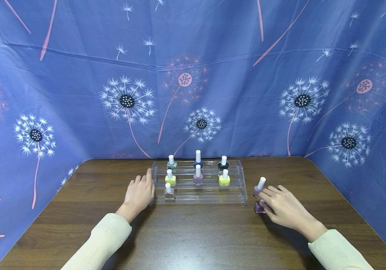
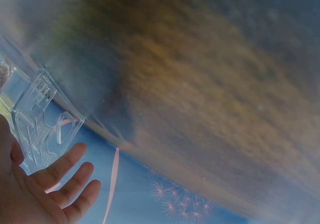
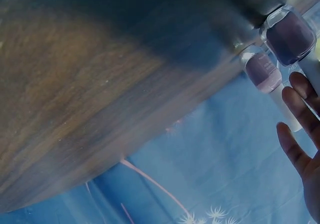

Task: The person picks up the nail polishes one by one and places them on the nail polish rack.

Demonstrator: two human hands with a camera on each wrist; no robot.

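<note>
A clear stepped rack stands on the table and carries several white-capped nail polish bottles. My left hand rests against its left end, index finger straight along the side panel; the other fingers look relaxed in the left wrist view. Right of the rack, my right hand pinches the white cap of a dark purple nail polish bottle, which is tilted. Its thumb is partly hidden. Just behind, a lighter mauve nail polish bottle stands close to the fingertips; it also shows in the right wrist view, label visible.
On the rack's back tier are a grey-green bottle, a blue bottle and a black bottle. Below them sit two yellow bottles around a mauve one. A brownish glitter bottle stands lower left. Blue fabric hangs behind the table.
</note>
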